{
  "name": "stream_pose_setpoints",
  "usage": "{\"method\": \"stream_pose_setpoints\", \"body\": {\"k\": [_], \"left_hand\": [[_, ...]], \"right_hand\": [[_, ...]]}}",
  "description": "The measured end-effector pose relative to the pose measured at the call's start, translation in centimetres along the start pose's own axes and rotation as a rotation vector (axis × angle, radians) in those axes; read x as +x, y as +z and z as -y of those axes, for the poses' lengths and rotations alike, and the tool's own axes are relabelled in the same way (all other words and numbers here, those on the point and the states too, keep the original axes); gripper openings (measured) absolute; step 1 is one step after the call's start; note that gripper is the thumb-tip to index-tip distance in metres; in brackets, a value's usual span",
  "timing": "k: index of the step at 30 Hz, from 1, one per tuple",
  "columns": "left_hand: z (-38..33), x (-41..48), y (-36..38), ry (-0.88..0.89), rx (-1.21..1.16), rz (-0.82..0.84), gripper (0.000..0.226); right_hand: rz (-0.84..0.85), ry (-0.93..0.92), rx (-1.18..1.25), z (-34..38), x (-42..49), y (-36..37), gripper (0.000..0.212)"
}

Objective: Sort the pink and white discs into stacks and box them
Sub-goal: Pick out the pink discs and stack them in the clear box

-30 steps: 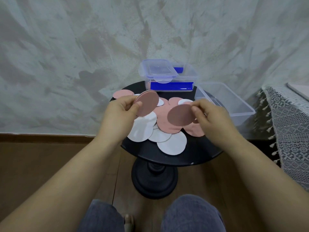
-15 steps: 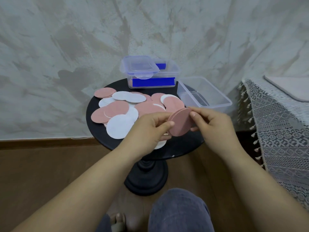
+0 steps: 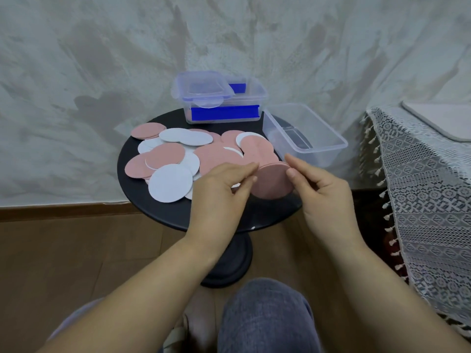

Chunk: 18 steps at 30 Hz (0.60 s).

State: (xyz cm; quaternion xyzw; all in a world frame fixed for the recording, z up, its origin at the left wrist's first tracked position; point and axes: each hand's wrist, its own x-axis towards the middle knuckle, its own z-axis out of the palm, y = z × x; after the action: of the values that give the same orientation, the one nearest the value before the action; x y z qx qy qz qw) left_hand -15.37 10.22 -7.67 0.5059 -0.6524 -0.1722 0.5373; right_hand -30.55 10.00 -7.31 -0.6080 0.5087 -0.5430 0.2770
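1. Wall (image 3: 102,72): mottled grey-white plaster, behind everything.
2. Lace cloth (image 3: 420,200): white, tasselled edge, draped at far right.
3. Table (image 3: 158,210): round, black, on a pedestal, in front of the person's knee (image 3: 265,314).
4. Open box (image 3: 328,154): clear plastic, no lid, at the table's right edge.
5. Lidded box (image 3: 252,98): clear plastic, at the table's back, with a clear lid (image 3: 201,85) lying askew on top. A plain blue band (image 3: 224,113) runs along its front; no lettering can be read.
6. Loose discs (image 3: 168,156): pink and white, overlapping across the tabletop; one large white disc (image 3: 170,183) lies nearest the front.
7. Pink stack (image 3: 272,182): several pink discs held together on edge, tilted, above the table's front right.
8. Left hand (image 3: 219,189): thumb and fingers curled, pinching the stack's left edge.
9. Right hand (image 3: 323,192): thumb and forefinger pinching the right edge.
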Motion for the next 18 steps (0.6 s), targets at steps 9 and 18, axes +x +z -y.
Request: {"method": "stream_pose_setpoints", "body": {"k": [9,18], "left_hand": [[1.1,-0.6,0.2,0.019,0.025,-0.041,0.026],[1.2,-0.5,-0.2,-0.008,-0.012,-0.023,0.026]], "right_hand": [[0.016,-0.285,-0.275,-1.8,-0.4,0.3,0.036],[0.088,-0.087,-0.137,-1.3,-0.1,-0.3,0.034]]}}
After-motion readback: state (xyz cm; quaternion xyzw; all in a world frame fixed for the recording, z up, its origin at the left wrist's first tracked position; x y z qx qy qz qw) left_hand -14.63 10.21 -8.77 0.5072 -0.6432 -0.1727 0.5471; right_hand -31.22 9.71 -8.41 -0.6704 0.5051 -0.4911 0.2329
